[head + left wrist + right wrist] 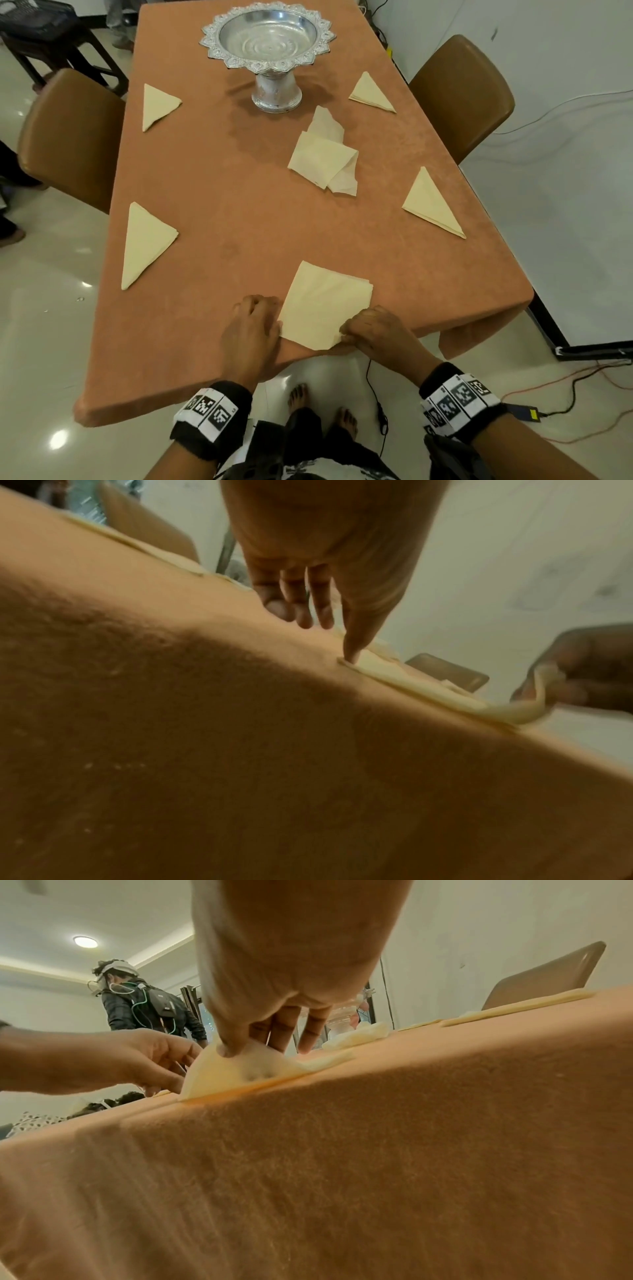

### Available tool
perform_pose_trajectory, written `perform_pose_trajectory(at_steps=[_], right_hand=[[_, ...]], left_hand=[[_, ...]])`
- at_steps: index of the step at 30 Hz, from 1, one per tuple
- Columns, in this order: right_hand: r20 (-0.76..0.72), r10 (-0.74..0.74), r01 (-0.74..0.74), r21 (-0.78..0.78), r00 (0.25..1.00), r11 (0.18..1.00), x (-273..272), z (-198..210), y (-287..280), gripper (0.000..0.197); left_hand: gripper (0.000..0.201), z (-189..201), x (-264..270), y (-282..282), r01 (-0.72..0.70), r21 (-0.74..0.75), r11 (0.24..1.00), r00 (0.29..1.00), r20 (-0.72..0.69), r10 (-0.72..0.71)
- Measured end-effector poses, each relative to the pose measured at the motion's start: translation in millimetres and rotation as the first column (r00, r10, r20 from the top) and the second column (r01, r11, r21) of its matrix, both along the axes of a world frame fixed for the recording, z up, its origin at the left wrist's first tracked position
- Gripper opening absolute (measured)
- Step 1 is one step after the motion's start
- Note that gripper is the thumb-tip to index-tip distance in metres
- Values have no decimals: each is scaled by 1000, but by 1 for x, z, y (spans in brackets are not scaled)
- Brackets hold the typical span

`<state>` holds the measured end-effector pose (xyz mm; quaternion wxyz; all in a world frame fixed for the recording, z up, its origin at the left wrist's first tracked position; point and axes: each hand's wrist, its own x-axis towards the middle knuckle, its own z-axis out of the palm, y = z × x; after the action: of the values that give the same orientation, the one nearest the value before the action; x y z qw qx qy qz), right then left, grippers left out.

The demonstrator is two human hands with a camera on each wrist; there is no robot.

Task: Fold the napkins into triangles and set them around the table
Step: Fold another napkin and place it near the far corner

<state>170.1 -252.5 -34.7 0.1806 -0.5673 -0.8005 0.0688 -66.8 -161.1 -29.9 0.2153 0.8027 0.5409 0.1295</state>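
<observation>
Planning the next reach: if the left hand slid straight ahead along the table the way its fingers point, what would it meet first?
Probably bare tablecloth; the left hand points up the middle, between the left triangle napkin and the loose napkin pile.

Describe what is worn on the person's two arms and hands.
Both hands, left hand and right hand, are bare: no gloves or rings visible. Each forearm carries a black fuzzy wristband bearing white panels with black square code markers. No sleeves show.

Down the middle of the bench (212, 192) bare cloth runs from the near edge toward the silver pedestal bowl (270, 44), which blocks the far centre. Loose napkins (325, 157) lie right of that lane; folded triangles (145, 240) line both sides, chairs (68, 137) flanking.
</observation>
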Motion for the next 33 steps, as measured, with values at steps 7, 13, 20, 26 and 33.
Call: perform_pose_trajectory(at_steps=[7,13,20,26,33], right_hand=[[-147,-153,97,-332,977,938,1,19,48,31],[-172,-255,161,-429,952,889,0,20,107,16],[-144,-328,248,-403,934,881,-13,8,127,16],[-55,-365,326,-342,929,881,-18,6,128,20],[-90,-212,191,-193,973,962,25,23,88,9]], left_hand=[[46,-9,-16,-18,75,29,997,997,-30,-74],[18,-14,-10,-18,-121,-76,990,982,138,130],[10,-16,-2,-17,-242,-153,958,952,152,265],[10,-13,4,-12,-303,-229,925,934,120,335],[19,-9,6,-14,-269,-117,956,953,115,282]])
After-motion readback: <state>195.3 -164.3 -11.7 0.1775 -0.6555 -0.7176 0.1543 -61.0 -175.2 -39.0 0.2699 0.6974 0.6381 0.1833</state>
